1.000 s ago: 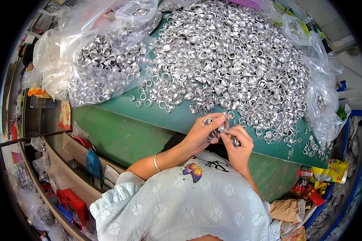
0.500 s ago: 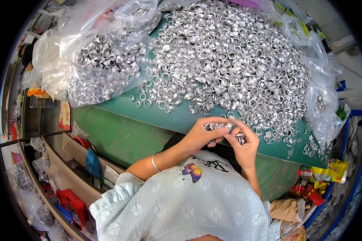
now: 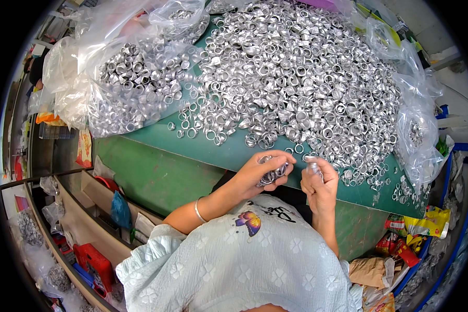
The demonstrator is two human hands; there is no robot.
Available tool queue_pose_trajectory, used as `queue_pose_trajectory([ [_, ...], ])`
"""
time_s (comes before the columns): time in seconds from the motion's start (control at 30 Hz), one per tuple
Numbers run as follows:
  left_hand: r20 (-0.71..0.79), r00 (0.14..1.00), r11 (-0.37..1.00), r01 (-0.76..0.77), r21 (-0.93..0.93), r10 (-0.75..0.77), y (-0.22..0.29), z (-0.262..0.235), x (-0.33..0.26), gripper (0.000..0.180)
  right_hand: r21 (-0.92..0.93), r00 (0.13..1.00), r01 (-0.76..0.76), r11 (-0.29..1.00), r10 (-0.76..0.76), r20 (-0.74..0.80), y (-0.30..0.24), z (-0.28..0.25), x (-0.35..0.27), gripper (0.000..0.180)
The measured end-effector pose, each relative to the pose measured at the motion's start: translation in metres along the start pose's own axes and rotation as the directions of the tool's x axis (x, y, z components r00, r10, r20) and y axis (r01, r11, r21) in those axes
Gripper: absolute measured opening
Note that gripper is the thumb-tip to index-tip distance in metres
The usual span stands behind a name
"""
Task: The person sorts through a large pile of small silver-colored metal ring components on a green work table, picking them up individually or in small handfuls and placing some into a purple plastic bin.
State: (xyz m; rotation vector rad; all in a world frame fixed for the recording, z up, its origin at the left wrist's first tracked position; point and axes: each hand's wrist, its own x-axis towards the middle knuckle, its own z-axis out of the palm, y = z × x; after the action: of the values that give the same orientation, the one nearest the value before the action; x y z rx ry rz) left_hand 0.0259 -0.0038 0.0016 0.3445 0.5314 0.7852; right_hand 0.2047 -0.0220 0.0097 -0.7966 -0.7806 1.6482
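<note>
A wide heap of silvery metal rings [image 3: 301, 78] covers much of the green tabletop [image 3: 166, 140]. My left hand [image 3: 265, 169], just off the table's front edge, is closed round several rings [image 3: 273, 176]. To its right my right hand [image 3: 320, 182] is raised near the heap's front edge, fingers curled, with a ring [image 3: 314, 168] at the fingertips. Whether more rings lie in the right palm is hidden. A gap separates the two hands.
A clear plastic bag of rings [image 3: 135, 83] lies at the table's left, and another clear bag [image 3: 416, 119] at its right. Shelving with a red plastic basket [image 3: 94, 268] stands at lower left. Snack packets [image 3: 426, 221] sit at lower right.
My hands were together over the rings and are now apart. The right hand has moved right and turned more upright; the left has shifted slightly left, still holding its rings.
</note>
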Motion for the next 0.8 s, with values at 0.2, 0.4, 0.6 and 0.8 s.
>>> queue_pose_trajectory([
  [0.2,-0.013,1.0,0.999,-0.001,0.032,0.001,-0.008,-0.01,-0.006,0.025,0.439,0.986,-0.115,0.891,0.157,-0.06,0.004,-0.008,0.011,0.026],
  [0.4,-0.059,0.995,0.992,0.087,0.092,-0.082,-0.01,-0.018,-0.014,0.025,-0.511,0.965,-0.165,0.844,0.03,-0.262,0.018,-0.016,0.018,0.015],
  [0.6,-0.099,0.987,0.984,0.137,0.111,-0.126,-0.012,-0.018,-0.016,0.025,-0.951,0.969,0.045,0.306,-0.244,-0.033,0.029,-0.002,0.035,0.018],
  [0.8,-0.19,0.979,0.993,0.092,0.078,-0.076,-0.016,-0.019,-0.013,0.022,-0.918,0.978,0.026,0.395,-0.2,-0.058,0.034,-0.004,0.031,0.023],
])
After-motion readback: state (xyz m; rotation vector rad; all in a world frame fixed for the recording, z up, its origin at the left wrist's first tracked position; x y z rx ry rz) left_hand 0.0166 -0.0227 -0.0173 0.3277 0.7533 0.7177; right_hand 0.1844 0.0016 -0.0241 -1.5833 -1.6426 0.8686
